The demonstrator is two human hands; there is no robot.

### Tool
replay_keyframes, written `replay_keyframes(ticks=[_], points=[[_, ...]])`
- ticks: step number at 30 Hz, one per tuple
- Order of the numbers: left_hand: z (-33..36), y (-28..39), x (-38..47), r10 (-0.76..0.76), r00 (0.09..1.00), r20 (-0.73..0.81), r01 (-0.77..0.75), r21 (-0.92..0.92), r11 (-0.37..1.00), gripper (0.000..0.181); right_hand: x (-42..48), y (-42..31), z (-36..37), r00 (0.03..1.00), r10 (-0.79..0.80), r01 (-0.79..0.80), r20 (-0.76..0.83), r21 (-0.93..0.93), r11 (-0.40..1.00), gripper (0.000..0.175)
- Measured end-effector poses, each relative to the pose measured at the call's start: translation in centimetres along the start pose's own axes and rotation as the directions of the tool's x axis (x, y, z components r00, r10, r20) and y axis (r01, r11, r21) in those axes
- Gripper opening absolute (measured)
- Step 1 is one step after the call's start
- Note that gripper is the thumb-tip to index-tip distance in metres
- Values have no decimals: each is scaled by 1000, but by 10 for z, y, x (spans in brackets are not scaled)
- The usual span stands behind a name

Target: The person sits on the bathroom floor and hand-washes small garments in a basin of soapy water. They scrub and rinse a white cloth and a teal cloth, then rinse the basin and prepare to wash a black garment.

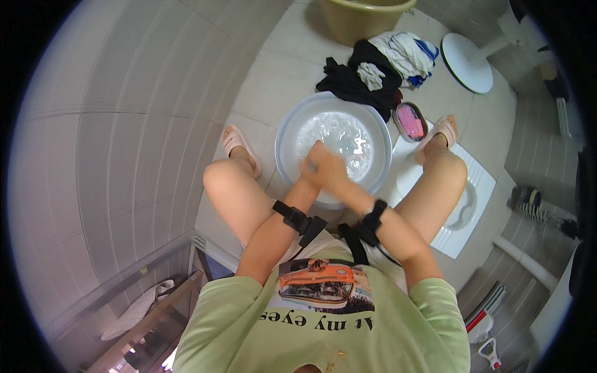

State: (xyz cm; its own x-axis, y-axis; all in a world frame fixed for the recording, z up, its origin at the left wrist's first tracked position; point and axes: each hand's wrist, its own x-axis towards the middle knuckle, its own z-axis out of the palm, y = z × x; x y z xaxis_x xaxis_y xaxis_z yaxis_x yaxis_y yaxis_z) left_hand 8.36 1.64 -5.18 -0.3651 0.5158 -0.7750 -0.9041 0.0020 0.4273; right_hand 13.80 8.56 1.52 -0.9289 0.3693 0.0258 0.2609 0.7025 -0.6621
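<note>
My left hand [311, 178] and my right hand [334, 172] are pressed together above the near side of a pale plastic basin [285, 135]. Both are blurred, and the right partly covers the left. A small greyish patch shows between them; I cannot tell whether it is something held. Foamy, shiny water [333, 133] fills the bottom of the basin. Against its far rim lies a heap of black clothing [345, 84], with a small white cloth [371, 76] on top. A pink bar, seemingly soap, [409, 122] sits in an oval dish to the right.
White and blue clothing [403, 53] lies behind the black heap, near a large yellowish tub [364, 21]. A white squat toilet [480, 182] is set in the floor at right. Farther off stands a round white pedestal base [466, 63]. A tiled wall [154, 140] rises at left.
</note>
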Motion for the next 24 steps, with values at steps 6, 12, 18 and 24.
replay_keyframes(ticks=[6, 12, 18, 24], points=[[-9, -8, 17, 377, 783, 495, -584, 376, 720, 19, 9, 7, -6, 948, 98, -36, -302, 204, 978, 21], [26, 13, -8, 202, 976, 76, -215, 259, 942, 27, 13, 20, 11, 915, 239, -158, -324, 257, 953, 16], [46, 24, -16, -15, 993, -118, 8, -58, 998, 30, 12, 31, 26, 885, 306, -218, -350, 269, 938, 19], [39, 26, -21, 228, 972, 52, -228, 425, 876, 30, 9, 13, 8, 860, 122, 8, -495, 254, 967, 20]])
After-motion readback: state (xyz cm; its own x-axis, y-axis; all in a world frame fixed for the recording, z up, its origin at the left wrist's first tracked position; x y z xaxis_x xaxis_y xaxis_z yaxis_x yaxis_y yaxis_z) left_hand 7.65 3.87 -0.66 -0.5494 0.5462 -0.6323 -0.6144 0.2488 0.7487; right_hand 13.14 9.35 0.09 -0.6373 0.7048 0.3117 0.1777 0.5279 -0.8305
